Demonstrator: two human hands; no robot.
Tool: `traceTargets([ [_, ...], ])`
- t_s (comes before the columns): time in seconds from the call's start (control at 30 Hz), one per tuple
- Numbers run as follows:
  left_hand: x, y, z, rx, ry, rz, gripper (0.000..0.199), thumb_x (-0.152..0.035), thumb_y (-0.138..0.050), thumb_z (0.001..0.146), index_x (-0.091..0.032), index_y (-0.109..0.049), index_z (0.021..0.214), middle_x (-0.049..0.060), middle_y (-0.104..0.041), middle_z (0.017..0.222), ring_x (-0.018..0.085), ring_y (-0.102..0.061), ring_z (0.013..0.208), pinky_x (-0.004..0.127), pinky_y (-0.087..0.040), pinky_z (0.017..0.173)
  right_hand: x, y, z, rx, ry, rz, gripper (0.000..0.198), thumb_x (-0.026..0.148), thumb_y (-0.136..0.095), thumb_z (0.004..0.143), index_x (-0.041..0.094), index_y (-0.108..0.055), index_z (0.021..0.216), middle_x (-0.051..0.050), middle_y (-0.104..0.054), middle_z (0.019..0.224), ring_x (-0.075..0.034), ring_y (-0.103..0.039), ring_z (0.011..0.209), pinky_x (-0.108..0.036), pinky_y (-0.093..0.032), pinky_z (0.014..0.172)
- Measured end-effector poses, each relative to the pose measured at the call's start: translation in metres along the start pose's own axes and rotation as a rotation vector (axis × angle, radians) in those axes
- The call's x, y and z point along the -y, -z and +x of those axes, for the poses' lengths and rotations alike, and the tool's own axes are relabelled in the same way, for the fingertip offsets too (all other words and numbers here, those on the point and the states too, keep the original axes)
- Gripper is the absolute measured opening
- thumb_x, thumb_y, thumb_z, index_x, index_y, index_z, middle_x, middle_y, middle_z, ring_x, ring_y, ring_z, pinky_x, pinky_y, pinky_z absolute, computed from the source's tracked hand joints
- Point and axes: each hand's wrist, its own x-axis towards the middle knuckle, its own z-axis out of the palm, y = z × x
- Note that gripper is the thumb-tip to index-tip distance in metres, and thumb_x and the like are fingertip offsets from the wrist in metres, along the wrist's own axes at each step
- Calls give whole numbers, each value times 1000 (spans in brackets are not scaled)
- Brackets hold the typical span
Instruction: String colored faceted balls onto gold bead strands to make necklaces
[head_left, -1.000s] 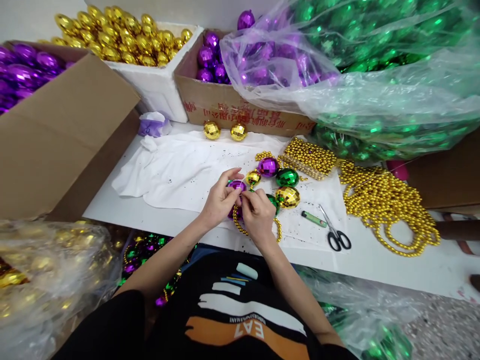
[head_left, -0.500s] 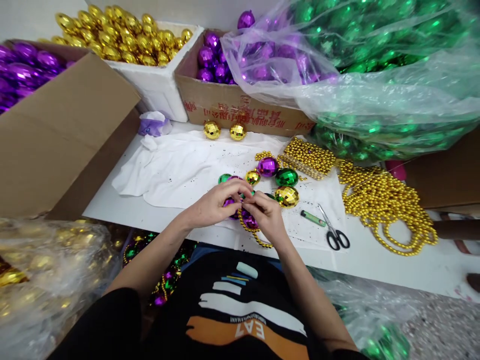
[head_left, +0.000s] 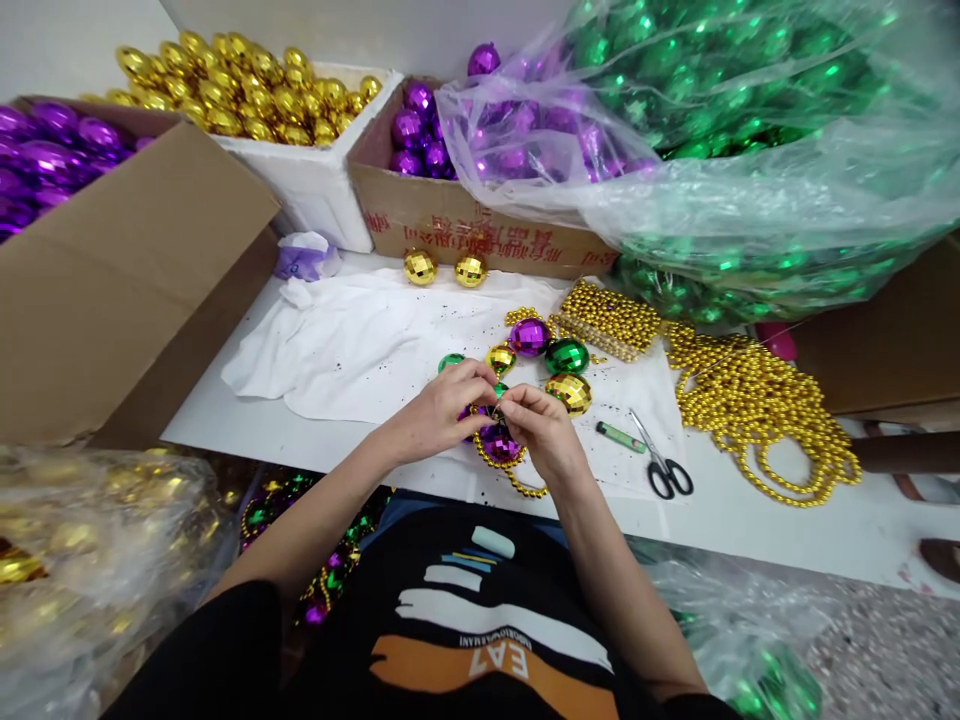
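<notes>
My left hand [head_left: 448,405] and my right hand [head_left: 546,432] meet over a bead necklace strung with shiny faceted balls. Both are closed in a pinch; what lies between the fingertips is too small to make out. Beneath them a purple ball [head_left: 499,444] and a loop of small gold beads [head_left: 531,488] show. Beyond the fingers the necklace carries another purple ball [head_left: 530,337], a green ball [head_left: 566,356] and a large gold ball [head_left: 570,393]. To the right of my right hand lie a green lighter [head_left: 621,437] and black-handled scissors [head_left: 667,472].
A white cloth [head_left: 352,345] covers part of the table. Gold bead strings [head_left: 757,390] and a small bead-filled box [head_left: 609,318] lie right. Two gold balls [head_left: 445,268] stand before a cardboard box [head_left: 480,225]. A white foam box [head_left: 319,200] and a green-ball bag [head_left: 757,215] stand behind.
The fingertips of my right hand have drawn slightly away from my left, opening a small gap. The whole view has shifted a little; the things on the table lie unchanged.
</notes>
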Motion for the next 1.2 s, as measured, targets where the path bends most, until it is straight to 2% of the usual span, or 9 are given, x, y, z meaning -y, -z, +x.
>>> traceTargets([
  [0.13,2,-5,-1,-20,-17,-45,14,-13,-53,89,-19,-62,96,10,-58,116,22,-56,114,42,-46,98,-2,-3,1,-44,19,-8,24,38,-76,68,18,-64,72,7,-41,52,-6,-27,47,-22,-16,44],
  [0.23,4,-10,0,-70,29,-63,5,-18,-57,89,-19,-62,86,9,-60,113,22,-57,111,42,-45,97,-3,-4,1,-61,19,6,24,37,-75,68,18,-62,71,8,-40,51,-6,-25,46,-22,-14,43],
  [0.33,3,-12,2,-132,86,-130,13,-20,-55,90,-18,-57,77,7,-62,101,19,-59,100,38,-45,90,-5,-4,0,-78,28,24,23,36,-74,70,18,-59,72,9,-37,51,-5,-22,44,-22,-13,43],
  [0.43,1,-12,5,-160,184,-206,14,-22,-51,92,-19,-54,79,3,-61,86,16,-57,84,33,-44,78,-9,-4,-1,-94,63,-17,22,37,-72,74,19,-58,74,9,-34,51,-6,-20,45,-22,-15,44],
  [0.63,1,-15,11,-183,309,-280,14,-25,-48,93,-19,-48,80,-1,-60,74,12,-56,69,27,-42,67,-18,-8,-7,-221,295,-303,20,39,-63,85,20,-60,78,5,-45,61,-10,-36,56,-23,-29,52],
  [0.83,5,-13,14,-126,388,-706,14,-28,-59,86,-16,-55,80,1,-66,75,12,-62,72,27,-48,71,-22,-9,-10,-275,404,-459,20,39,-59,91,21,-63,82,4,-46,60,-11,-37,54,-24,-29,51],
  [1.0,12,-12,13,-146,440,-878,15,-26,-66,81,-15,-58,78,1,-67,71,11,-62,70,26,-48,72,-23,-10,-10,-263,417,-475,20,38,-58,92,21,-62,83,5,-47,60,-10,-37,53,-25,-29,51],
  [1.13,15,-12,14,-132,467,-1036,28,-20,-71,76,-16,-59,101,-2,-66,69,12,-63,69,26,-47,73,-22,-12,-12,-291,446,-524,19,37,-57,93,21,-60,83,7,-41,56,-9,-34,50,-24,-27,50],
  [1.2,15,-12,14,-124,472,-1088,31,-19,-71,75,-16,-61,104,-1,-68,73,13,-65,73,27,-47,77,-22,-11,-12,-301,464,-556,18,36,-55,94,21,-60,84,7,-40,55,-9,-34,49,-24,-27,50],
])
